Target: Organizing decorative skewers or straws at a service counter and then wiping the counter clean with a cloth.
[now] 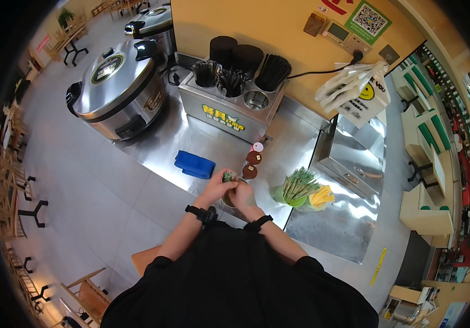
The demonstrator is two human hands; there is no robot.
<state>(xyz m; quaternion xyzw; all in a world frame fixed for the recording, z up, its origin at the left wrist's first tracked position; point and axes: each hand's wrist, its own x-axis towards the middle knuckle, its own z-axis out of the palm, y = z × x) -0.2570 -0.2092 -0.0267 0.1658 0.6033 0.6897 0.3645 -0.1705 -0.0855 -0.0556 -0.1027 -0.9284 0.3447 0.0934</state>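
Observation:
My left hand (217,189) is closed around a small bunch of green-and-white pieces (229,176), whose ends stick up between the fingers. Against it presses my right hand (244,197), fingertips meeting the left thumb; whether it grips any of the bunch is hidden. Both hands are above a round container (227,200), mostly covered by them. Just beyond stand two jars with brown lids (254,158) and one with a pale pink top (257,147). On the right, a green cup (296,201) holds many thin green-tipped pieces (300,184), beside a bundle of yellow strips (321,197).
A folded blue cloth (194,164) lies left on the steel counter (157,151). Behind are a large rice cooker (116,90) and a steel utensil holder (222,119) with black utensils. Plastic bags (353,90) hang at the wall; a steel box (347,156) stands right.

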